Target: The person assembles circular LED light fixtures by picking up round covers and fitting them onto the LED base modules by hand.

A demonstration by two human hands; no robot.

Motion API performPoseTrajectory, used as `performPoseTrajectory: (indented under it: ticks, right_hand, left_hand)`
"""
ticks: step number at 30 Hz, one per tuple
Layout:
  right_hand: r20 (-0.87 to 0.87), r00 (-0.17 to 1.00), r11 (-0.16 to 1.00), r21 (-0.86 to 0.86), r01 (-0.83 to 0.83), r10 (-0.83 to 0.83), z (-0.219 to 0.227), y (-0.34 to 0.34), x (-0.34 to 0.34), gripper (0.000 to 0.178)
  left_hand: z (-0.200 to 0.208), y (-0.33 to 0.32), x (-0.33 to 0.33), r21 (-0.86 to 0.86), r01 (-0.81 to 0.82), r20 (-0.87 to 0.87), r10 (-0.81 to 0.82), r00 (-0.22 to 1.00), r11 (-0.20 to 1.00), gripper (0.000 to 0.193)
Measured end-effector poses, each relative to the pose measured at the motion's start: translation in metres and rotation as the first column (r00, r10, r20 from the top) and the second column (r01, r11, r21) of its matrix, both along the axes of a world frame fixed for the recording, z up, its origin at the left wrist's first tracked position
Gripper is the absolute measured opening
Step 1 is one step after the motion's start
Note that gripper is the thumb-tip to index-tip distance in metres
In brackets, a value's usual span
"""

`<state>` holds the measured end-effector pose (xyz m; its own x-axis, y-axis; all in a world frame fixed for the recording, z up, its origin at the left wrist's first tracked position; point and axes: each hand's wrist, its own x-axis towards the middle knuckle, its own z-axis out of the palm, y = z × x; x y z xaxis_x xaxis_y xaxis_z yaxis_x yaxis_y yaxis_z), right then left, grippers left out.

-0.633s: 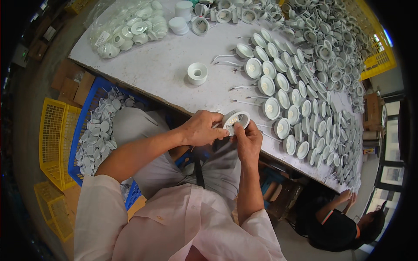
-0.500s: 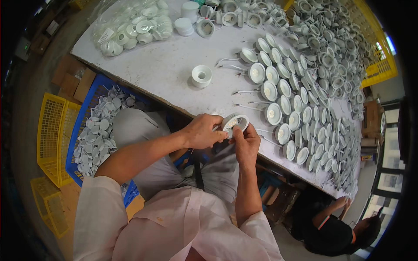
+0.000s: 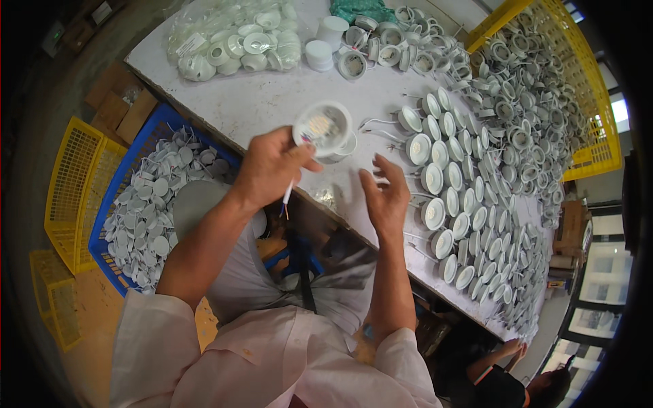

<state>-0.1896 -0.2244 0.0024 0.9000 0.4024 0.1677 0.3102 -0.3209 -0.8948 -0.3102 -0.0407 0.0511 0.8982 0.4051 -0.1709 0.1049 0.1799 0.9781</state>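
My left hand (image 3: 269, 170) grips a round white downlight (image 3: 333, 136) by its side, raised above the table's near edge. Small yellowish dots and thin wires show inside its bowl. A white cable (image 3: 288, 193) with bare coloured ends hangs below that hand. Partly hidden behind the downlight is a white ring-shaped piece (image 3: 351, 145) on the table. My right hand (image 3: 385, 197) is apart from the downlight, fingers spread and holding nothing. Closest to it are rows of white downlights (image 3: 433, 178) with their cables pointing toward me.
On the white table (image 3: 224, 102) lie a clear bag of white cups (image 3: 235, 44), white round tubs (image 3: 318, 56) and a heap of grey-white housings (image 3: 520, 102). A blue crate (image 3: 97, 238) of white discs stands left, beside yellow crates (image 3: 68, 197). Another person (image 3: 500, 381) sits at lower right.
My left hand has carried the downlight up and forward over the table. My right hand has let go of it and opened. The view has shifted slightly.
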Motion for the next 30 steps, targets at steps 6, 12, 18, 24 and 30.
performPoseTrajectory:
  ticks: [6,12,18,24,30]
  right_hand:
    - [0.447,0.877,0.956,-0.290,-0.043,0.175,-0.016,0.042,0.018,0.060]
    - [0.442,0.874,0.946,-0.319,-0.056,0.201,-0.020,0.051,0.018,0.064]
    - [0.449,0.879,0.984,-0.151,-0.099,0.158,-0.019,0.053,0.019,0.058]
    - [0.333,0.942,0.998,0.026,-0.049,0.037,-0.006,0.040,0.018,0.052]
    - [0.019,0.999,0.980,0.193,0.040,-0.045,0.003,0.004,0.010,0.053]
  left_hand:
    - [-0.009,0.011,0.007,-0.236,-0.170,0.209,0.221,0.953,0.957,0.028]
    - [-0.006,0.008,0.006,-0.309,-0.188,0.206,0.258,0.944,0.932,0.030]
    - [-0.009,0.003,0.009,-0.277,-0.151,0.182,0.206,0.962,0.949,0.027]
    - [-0.017,-0.004,0.014,-0.205,-0.119,0.167,0.155,0.974,0.971,0.024]
    - [-0.013,-0.021,0.015,-0.216,-0.090,0.142,0.122,0.982,0.972,0.028]
